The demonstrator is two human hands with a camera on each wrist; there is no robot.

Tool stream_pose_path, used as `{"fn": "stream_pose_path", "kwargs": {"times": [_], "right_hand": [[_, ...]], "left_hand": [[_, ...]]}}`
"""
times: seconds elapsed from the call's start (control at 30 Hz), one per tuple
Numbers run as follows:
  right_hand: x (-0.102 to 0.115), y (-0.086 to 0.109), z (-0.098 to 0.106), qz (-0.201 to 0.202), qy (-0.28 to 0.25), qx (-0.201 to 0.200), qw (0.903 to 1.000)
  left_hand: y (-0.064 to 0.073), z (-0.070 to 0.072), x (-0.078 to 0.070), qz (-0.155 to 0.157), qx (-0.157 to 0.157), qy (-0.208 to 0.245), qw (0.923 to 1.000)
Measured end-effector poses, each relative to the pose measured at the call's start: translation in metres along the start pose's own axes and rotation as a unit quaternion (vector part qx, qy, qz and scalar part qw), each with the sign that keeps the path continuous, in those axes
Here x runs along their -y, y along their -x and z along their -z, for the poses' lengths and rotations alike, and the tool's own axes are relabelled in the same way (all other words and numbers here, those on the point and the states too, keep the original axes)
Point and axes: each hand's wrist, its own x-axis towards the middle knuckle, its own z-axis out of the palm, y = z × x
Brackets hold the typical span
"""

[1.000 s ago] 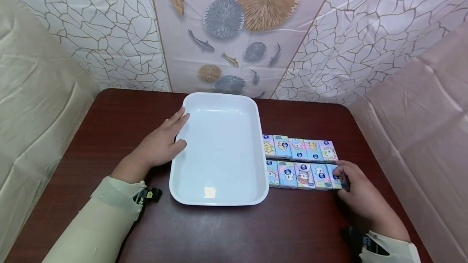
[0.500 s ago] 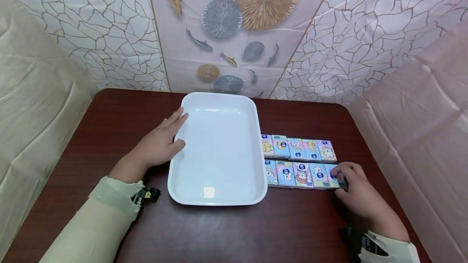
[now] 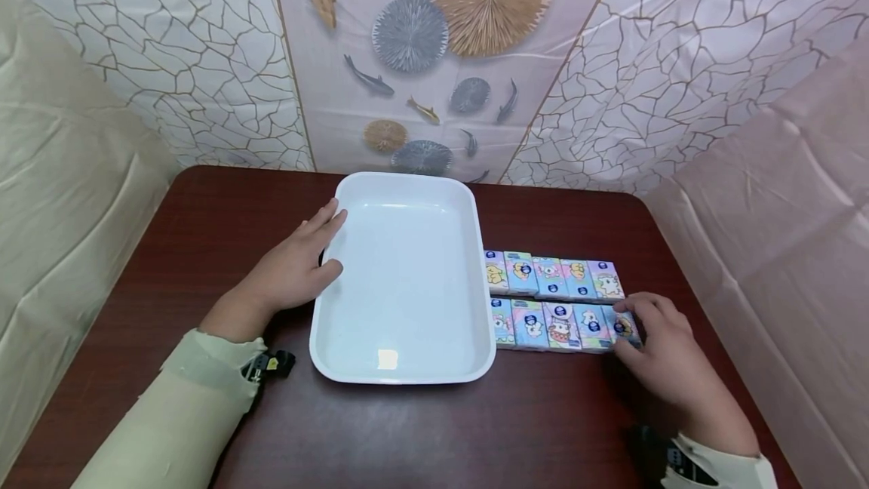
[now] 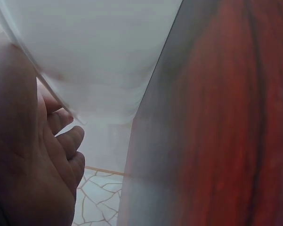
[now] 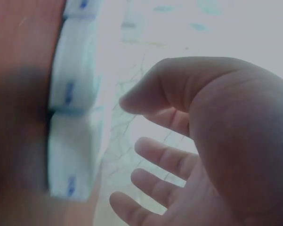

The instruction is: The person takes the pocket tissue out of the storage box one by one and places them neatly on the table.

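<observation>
A white rectangular tray (image 3: 407, 293) lies in the middle of the table in the head view. My left hand (image 3: 288, 270) rests on its left rim, fingers fairly straight and thumb over the edge. To the tray's right, small packs printed with cartoon animals, like pocket tissues, form a back row (image 3: 550, 278) and a front row (image 3: 561, 325). At the right end of the front row, my right hand (image 3: 668, 349) is beside the last pack (image 3: 619, 325), fingertips over its edge. The right wrist view shows the thumb and fingers of that hand (image 5: 226, 136) spread, apart from the packs' sides.
The dark red-brown table (image 3: 407, 444) meets a patterned cloth backdrop (image 3: 421, 74) at its far edge. Pale padded panels stand along the left side (image 3: 75, 157) and right side (image 3: 781, 195). A wrist camera (image 3: 271, 364) sits on my left cuff.
My right hand has shifted slightly at the last front-row pack, its thumb moving left and its fingers loosening. The left hand stays on the tray's rim. The head view drifts a little.
</observation>
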Motion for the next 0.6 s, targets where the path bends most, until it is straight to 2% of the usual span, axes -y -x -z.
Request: {"fn": "stream_pose_path", "kwargs": {"times": [0.3,0.5,0.6], "right_hand": [[0.05,-0.009,0.007,0.073,-0.019,-0.011,0.9971],[0.084,-0.021,-0.002,0.122,-0.013,0.007,0.9925],[0.101,-0.027,-0.007,0.134,-0.018,0.021,0.9906]], "left_hand": [[0.004,0.005,-0.003,0.003,0.003,-0.005,1.0],[0.005,0.008,-0.008,-0.004,-0.005,-0.018,0.9998],[0.005,0.007,-0.011,-0.011,-0.009,-0.031,0.9994]]}}
